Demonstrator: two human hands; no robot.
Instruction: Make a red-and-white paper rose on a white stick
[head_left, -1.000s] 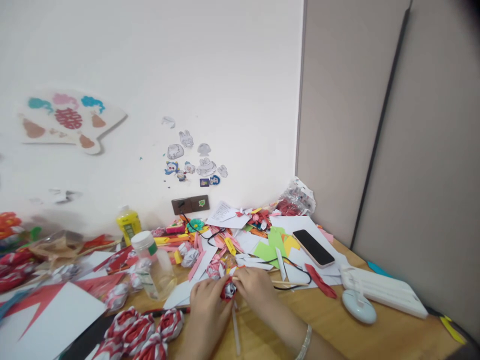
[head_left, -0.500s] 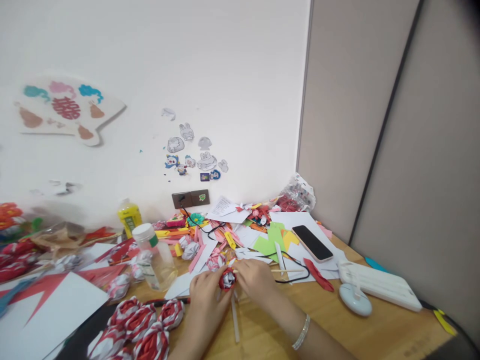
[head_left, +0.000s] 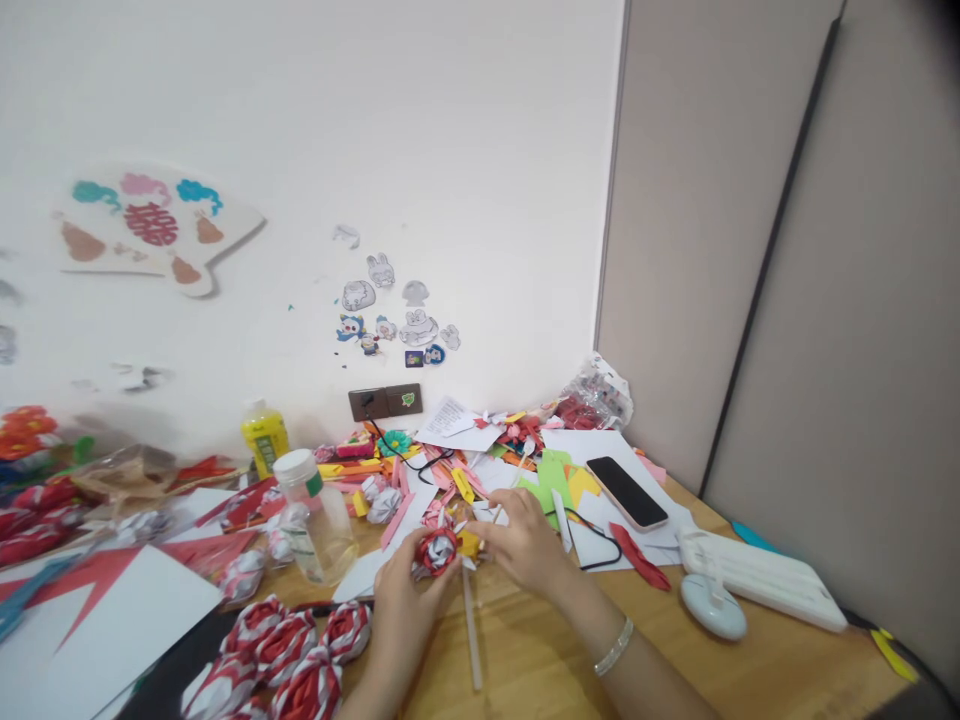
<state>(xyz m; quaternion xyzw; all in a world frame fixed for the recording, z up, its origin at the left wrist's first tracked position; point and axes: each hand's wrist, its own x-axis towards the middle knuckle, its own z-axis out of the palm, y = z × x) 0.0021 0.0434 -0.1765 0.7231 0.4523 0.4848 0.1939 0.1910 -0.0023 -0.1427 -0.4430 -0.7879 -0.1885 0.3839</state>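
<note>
My left hand [head_left: 405,605] is closed around a red-and-white paper rose [head_left: 436,551], its spiral centre facing up. Just to the right, my right hand [head_left: 525,540] has its thumb and fingers bent together on a thin pale stick [head_left: 498,513], which slants up past the fingers. A small gap separates the right fingertips from the rose. Below the hands, a translucent white rod [head_left: 472,630] lies on the wooden table [head_left: 555,660]. Several more red-and-white paper roses [head_left: 285,645] are grouped left of my left forearm.
A clear jar with a white lid [head_left: 311,520] and a yellow bottle [head_left: 265,437] stand left of centre. Paper scraps crowd the wall side. Right of my hands lie a phone [head_left: 627,492], a red strip [head_left: 640,556], a black cord and a white lamp-like device [head_left: 765,575].
My right hand has drawn back from the rose and lifted slightly. The stick has swung from pointing right to slanting upward. My left hand has shifted a little left with the rose.
</note>
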